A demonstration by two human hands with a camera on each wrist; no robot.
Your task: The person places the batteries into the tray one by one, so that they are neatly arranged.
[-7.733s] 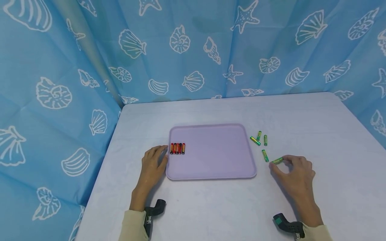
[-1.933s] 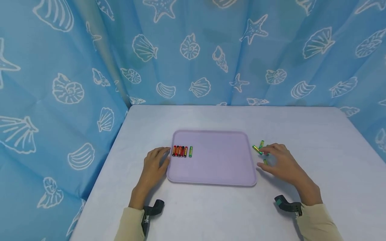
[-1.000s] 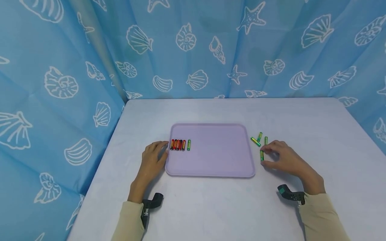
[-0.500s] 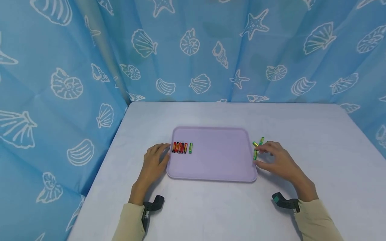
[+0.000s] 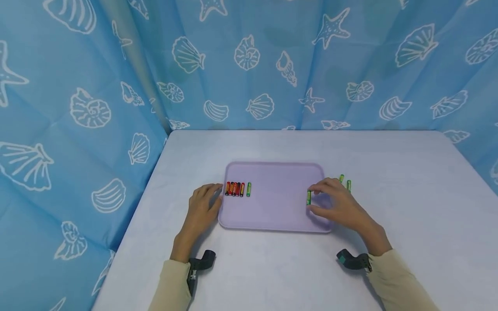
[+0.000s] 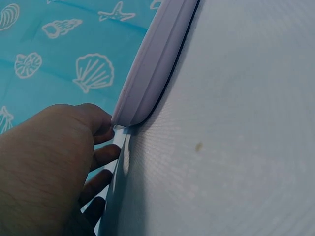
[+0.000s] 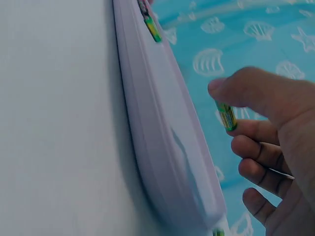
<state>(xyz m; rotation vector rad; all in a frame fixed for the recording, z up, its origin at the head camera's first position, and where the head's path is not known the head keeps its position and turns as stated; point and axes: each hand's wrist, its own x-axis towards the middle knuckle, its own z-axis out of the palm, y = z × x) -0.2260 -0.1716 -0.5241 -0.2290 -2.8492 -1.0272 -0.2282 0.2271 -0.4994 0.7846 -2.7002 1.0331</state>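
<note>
A light purple tray (image 5: 276,216) lies on the table. Standing side by side near its left edge are several red-and-black batteries (image 5: 235,189), with one green battery (image 5: 249,189) just right of them. My right hand (image 5: 338,203) pinches another green battery (image 5: 309,198) between thumb and index finger, over the tray's right part; the right wrist view shows this held battery (image 7: 227,117) raised above the rim. At the tray's left rim, my left hand (image 5: 202,209) rests with relaxed fingers, its thumb (image 6: 101,120) touching the rim in the left wrist view.
More green batteries (image 5: 348,185) lie on the table beyond the tray's right edge, partly behind the right hand. A white cloth covers the table (image 5: 272,268). Blue curtains (image 5: 256,65) with shell prints hang along the back and left. Each wrist bears a black camera mount (image 5: 204,260).
A green battery has joined the red ones on the tray. The right hand has since picked up another from the table and carried it left over the tray; the left hand stays put.
</note>
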